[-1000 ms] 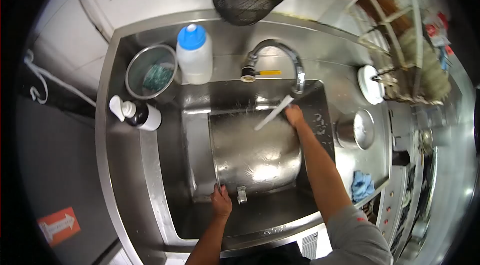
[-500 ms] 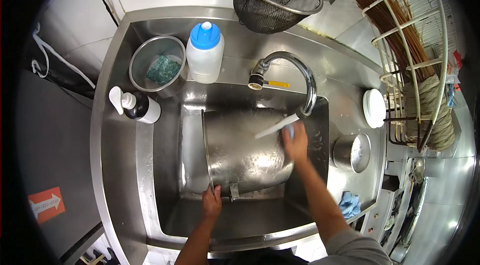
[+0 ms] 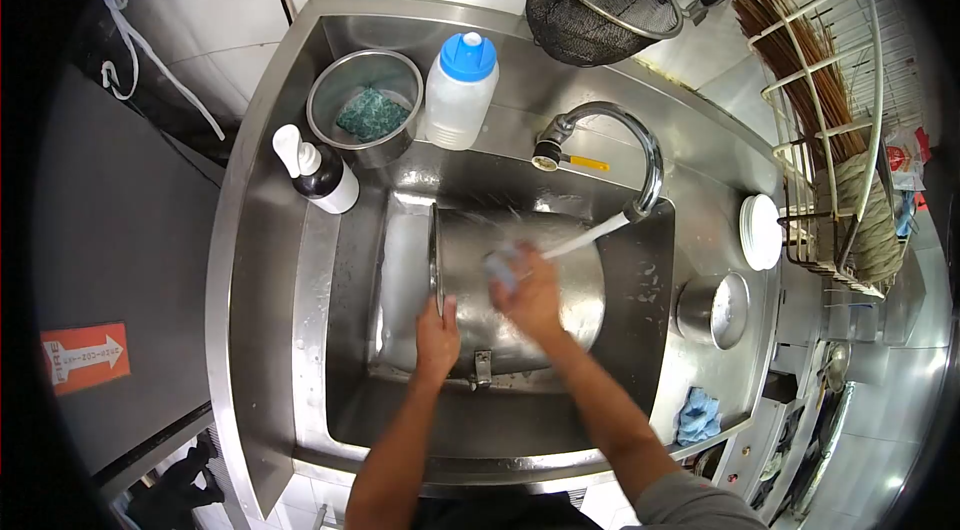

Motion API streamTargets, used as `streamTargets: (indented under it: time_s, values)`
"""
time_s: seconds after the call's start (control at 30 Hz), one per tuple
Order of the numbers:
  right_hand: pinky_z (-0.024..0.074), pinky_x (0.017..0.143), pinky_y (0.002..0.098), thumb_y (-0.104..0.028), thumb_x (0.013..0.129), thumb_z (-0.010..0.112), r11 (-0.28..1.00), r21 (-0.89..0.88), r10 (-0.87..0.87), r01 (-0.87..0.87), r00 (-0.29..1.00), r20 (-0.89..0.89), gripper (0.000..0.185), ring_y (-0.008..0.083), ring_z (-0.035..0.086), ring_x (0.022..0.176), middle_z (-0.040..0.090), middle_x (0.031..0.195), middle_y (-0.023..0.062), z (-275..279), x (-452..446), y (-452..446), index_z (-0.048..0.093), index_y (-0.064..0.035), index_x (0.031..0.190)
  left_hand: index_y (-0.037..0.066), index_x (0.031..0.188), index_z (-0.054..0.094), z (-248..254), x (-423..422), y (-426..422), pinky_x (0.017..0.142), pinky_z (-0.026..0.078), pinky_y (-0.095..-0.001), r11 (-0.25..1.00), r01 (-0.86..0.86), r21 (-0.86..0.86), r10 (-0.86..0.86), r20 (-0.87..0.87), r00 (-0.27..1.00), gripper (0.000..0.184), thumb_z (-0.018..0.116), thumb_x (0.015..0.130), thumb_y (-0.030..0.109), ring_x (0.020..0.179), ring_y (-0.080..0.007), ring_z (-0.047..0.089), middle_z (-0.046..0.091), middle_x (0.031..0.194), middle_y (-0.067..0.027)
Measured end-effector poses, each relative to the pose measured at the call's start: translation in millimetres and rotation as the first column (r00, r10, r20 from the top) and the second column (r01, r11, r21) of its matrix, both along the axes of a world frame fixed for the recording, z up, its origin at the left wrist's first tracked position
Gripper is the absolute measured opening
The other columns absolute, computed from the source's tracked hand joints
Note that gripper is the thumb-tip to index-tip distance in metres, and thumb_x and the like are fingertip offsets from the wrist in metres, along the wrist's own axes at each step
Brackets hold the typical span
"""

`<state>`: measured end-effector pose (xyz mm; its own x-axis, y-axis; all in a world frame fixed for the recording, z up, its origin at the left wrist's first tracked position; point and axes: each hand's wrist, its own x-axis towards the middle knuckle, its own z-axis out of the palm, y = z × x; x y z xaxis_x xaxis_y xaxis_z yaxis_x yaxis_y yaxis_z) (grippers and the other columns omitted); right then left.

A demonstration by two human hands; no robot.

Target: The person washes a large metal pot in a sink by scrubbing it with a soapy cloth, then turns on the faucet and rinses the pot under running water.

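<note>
A large stainless-steel pot (image 3: pixel 570 305) lies on its side in the sink (image 3: pixel 350 350), its rim toward the left and a bracket-like handle at the near side. My left hand (image 3: pixel 437 340) is closed on the rim. Against the pot's upper side, my right hand (image 3: pixel 532 298) is closed around a blue-grey cloth (image 3: pixel 508 266); motion blurs both, and the cloth's exact kind is hard to tell. From the curved faucet (image 3: pixel 655 155), a stream of water (image 3: pixel 590 234) runs onto the pot beside my right hand.
Behind the sink stand a metal container (image 3: pixel 318 120) with a green scouring pad (image 3: pixel 371 115) and a blue-capped bottle (image 3: pixel 462 100). A pump bottle (image 3: pixel 335 188) is at left. To the right are a small pot (image 3: pixel 700 310), stacked white dishes (image 3: pixel 762 233), a blue cloth (image 3: pixel 698 416) and a wire rack (image 3: pixel 850 130).
My right hand has moved left across the pot with the cloth. The left hand has slid farther up the rim. The whole view has shifted a little.
</note>
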<state>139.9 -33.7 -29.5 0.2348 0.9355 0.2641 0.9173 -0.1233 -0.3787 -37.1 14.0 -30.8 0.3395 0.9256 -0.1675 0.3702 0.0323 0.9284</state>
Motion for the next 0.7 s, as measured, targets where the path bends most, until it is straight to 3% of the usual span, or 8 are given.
streamTargets:
  time_s: [0.1,0.2,0.23,0.33,0.47,0.57,0.63,0.7]
  values:
    - [0.0307,0.104,0.0600,-0.023,0.076,0.067,0.990,0.097,0.109,-0.099,0.988,-0.110,0.040,0.0372,0.042,0.128,0.049,0.133,0.0122,21.5,-55.1,-7.0,0.062,-0.0137,0.114,-0.004,0.091,0.054,-9.7,-0.2,2.3,0.058,0.043,-0.0447,1.000,0.007,0.023,-0.006,-0.063,0.998,0.032,0.048,0.100,0.027,0.059,-0.0382,0.053,0.055,0.065,-0.0223]
    - [0.0357,0.101,0.0558,-0.028,0.076,0.068,0.968,0.037,0.239,-0.247,0.959,0.153,0.044,0.0385,0.048,0.120,0.054,0.126,0.0133,9.7,-11.7,-14.8,0.061,-0.0123,0.117,-0.004,0.090,0.053,-16.0,-5.0,-6.5,0.058,0.042,-0.0435,0.996,-0.005,0.084,0.010,-0.068,0.998,0.032,0.049,0.100,0.026,0.056,-0.0358,0.052,0.052,0.063,-0.0217]
    - [0.0426,0.096,0.0479,-0.030,0.080,0.064,0.993,-0.093,-0.086,0.074,0.987,-0.134,0.040,0.0347,0.054,0.111,0.055,0.123,0.0153,7.1,8.5,-1.0,0.061,-0.0120,0.115,-0.004,0.088,0.052,-16.8,-7.3,-13.0,0.057,0.042,-0.0441,0.996,-0.015,0.091,0.023,-0.087,0.996,0.032,0.049,0.100,0.026,0.056,-0.0396,0.052,0.052,0.064,-0.0236]
    - [0.0502,0.083,0.0456,-0.037,0.088,0.051,0.793,-0.481,-0.300,0.374,0.927,0.226,0.037,0.0337,0.064,0.092,0.067,0.098,0.0172,-41.9,102.8,65.7,0.068,-0.0058,0.101,-0.003,0.085,0.050,-14.7,-13.6,-20.1,0.055,0.041,-0.0447,0.998,-0.010,0.059,0.017,-0.116,0.993,0.032,0.049,0.100,0.026,0.056,-0.0410,0.051,0.051,0.063,-0.0245]
    - [0.0459,0.097,0.0413,-0.044,0.087,0.050,0.677,-0.659,-0.377,0.326,0.924,0.070,0.047,0.0343,0.058,0.113,0.061,0.122,0.0167,-26.7,51.2,114.2,0.067,-0.0084,0.113,-0.002,0.081,0.049,-13.8,-18.9,-20.5,0.052,0.039,-0.0408,0.997,0.010,0.079,-0.007,-0.041,0.999,0.038,0.049,0.100,0.030,0.051,-0.0259,0.044,0.046,0.059,-0.0184]
    - [0.0465,0.094,0.0415,-0.042,0.082,0.058,0.982,-0.166,0.072,-0.095,0.987,-0.142,0.040,0.0312,0.061,0.105,0.062,0.117,0.0129,-22.5,-2.3,99.3,0.067,-0.0141,0.109,-0.002,0.075,0.046,-4.7,-6.4,-14.5,0.051,0.037,-0.0381,0.990,-0.043,0.137,0.029,0.103,0.994,0.042,0.049,0.100,0.032,0.051,-0.0207,0.042,0.043,0.057,-0.0145]
    - [0.0464,0.094,0.0404,-0.040,0.082,0.059,0.987,-0.033,0.155,-0.155,0.988,-0.018,0.039,0.0316,0.059,0.108,0.060,0.119,0.0125,4.3,5.7,74.1,0.067,-0.0122,0.109,0.000,0.075,0.046,-7.2,-6.2,-13.6,0.049,0.040,-0.0389,0.976,-0.090,0.198,0.083,0.041,0.996,0.032,0.053,0.098,0.022,0.047,-0.0322,0.051,0.051,0.057,-0.0199]
    - [0.0463,0.094,0.0419,-0.039,0.083,0.058,0.981,-0.165,-0.113,0.099,0.991,-0.078,0.040,0.0319,0.058,0.109,0.060,0.119,0.0145,20.0,59.6,57.3,0.066,-0.0101,0.109,0.000,0.075,0.046,-6.6,-10.1,-19.6,0.048,0.039,-0.0390,0.979,-0.086,0.186,0.080,0.039,0.996,0.032,0.053,0.098,0.021,0.047,-0.0337,0.051,0.051,0.057,-0.0197]
